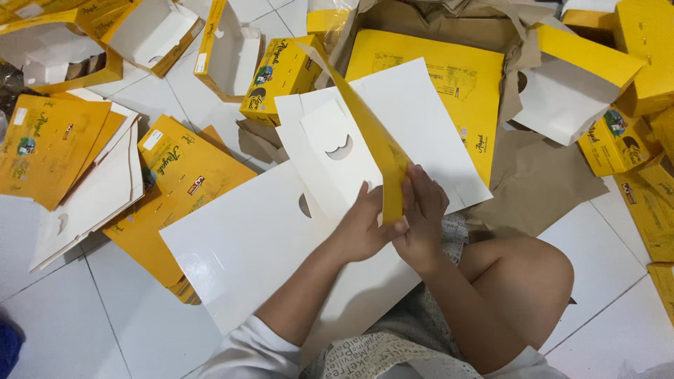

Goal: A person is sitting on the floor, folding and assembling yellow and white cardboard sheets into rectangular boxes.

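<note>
The left hand (365,228) and right hand (421,221) pressed together on a yellow flap (375,140) standing up from a flat white-sided box blank (414,133), the thumb and fingers pinching the flap's lower end. Another white blank (246,245) lay under the forearms on the tiled floor (84,316). A folded yellow box (281,74) stood just behind, flat yellow blanks (175,175) lay to the left, and brown paper (533,182) lay to the right beside the bare knee (526,281).

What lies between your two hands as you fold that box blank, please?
In the head view, a raised yellow flap of the white box blank stands between the left hand and the right hand, pressed from both sides.
</note>
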